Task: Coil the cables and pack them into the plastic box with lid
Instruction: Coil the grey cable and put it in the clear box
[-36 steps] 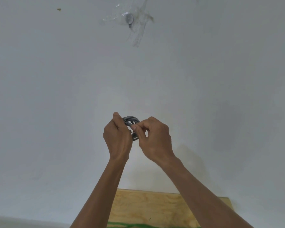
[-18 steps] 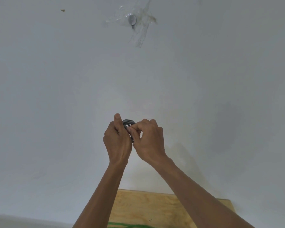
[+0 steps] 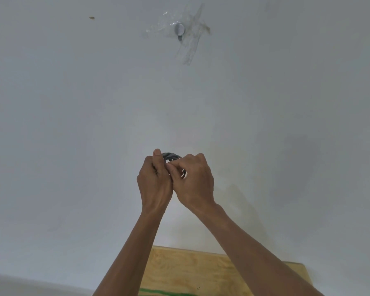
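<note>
A small brown mark (image 3: 91, 17) sat on the white wall (image 3: 73, 124) toward the upper left. Lower, near the middle, the left hand (image 3: 155, 181) was raised in front of the wall, its fingers (image 3: 157, 155) curled and grasping the left side of a small grey coiled cable (image 3: 171, 156), thumb up along the loops. The coil was held in the air between both hands, well above the desk (image 3: 190, 270), with only its upper loops and a few strands showing past the knuckles. Just right of it, touching the left hand, the right hand (image 3: 193, 182) was clenched on the same coil, thumb and forefinger pinching a strand at its front. Above, near the top of the wall, a metal hook (image 3: 179, 30) was fixed under patches of clear tape (image 3: 188, 52). At the bottom, the plywood desk showed its far edge against the wall, and a green strip (image 3: 158, 292) lay along the lower frame.
</note>
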`<state>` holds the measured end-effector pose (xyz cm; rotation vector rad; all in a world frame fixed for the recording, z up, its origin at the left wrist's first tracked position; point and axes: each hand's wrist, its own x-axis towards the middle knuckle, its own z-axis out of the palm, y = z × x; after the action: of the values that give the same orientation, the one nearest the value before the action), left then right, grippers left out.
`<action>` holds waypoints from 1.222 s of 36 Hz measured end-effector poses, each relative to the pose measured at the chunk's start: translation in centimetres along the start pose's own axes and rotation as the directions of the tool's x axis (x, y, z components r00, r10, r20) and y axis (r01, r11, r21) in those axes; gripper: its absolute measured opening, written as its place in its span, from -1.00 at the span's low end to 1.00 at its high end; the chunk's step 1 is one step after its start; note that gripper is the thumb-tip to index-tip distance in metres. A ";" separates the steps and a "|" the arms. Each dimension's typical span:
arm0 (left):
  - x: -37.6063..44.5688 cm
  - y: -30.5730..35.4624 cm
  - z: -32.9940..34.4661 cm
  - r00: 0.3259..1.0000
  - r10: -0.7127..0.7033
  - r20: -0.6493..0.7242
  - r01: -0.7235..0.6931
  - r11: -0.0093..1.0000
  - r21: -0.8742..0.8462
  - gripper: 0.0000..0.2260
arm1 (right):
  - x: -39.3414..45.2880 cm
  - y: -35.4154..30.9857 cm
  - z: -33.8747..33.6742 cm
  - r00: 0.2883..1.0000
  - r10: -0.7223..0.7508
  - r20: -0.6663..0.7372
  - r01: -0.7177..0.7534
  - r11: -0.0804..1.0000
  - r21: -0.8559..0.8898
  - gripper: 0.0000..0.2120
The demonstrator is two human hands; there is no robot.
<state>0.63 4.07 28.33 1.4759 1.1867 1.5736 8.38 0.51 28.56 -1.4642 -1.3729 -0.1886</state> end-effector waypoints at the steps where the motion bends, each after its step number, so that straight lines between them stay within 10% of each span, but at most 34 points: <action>1: 0.0 -0.2 0.0 1.000 -0.010 0.001 0.010 1.000 -0.010 -0.56 | 0.0 0.1 0.0 0.998 -0.004 -0.059 0.004 1.000 0.010 -0.85; 6: 0.1 -0.8 -0.3 0.998 -0.065 0.021 0.067 0.988 -0.141 -0.54 | 0.8 0.2 -1.0 0.967 0.204 0.152 -0.231 0.955 0.186 -0.53; 10: 0.1 -0.7 -0.3 0.999 0.019 0.044 -0.012 0.989 -0.145 -0.52 | 1.1 0.6 -1.6 0.851 0.276 0.447 -0.463 0.796 0.390 -0.68; 25: -0.6 -0.6 0.0 0.995 -0.024 0.094 0.042 0.978 -0.205 -0.53 | 0.9 1.2 -2.7 0.727 0.398 0.559 -0.685 0.466 0.560 -0.61; 44: -1.0 -0.7 -0.2 0.995 0.034 0.093 -0.023 0.993 -0.115 -0.52 | -0.2 1.6 -2.2 0.848 0.336 0.410 -0.513 0.716 0.474 -0.74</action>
<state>0.50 3.36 27.31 1.4821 1.0097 1.5454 10.74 -0.85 28.40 -1.2699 -1.1274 0.7268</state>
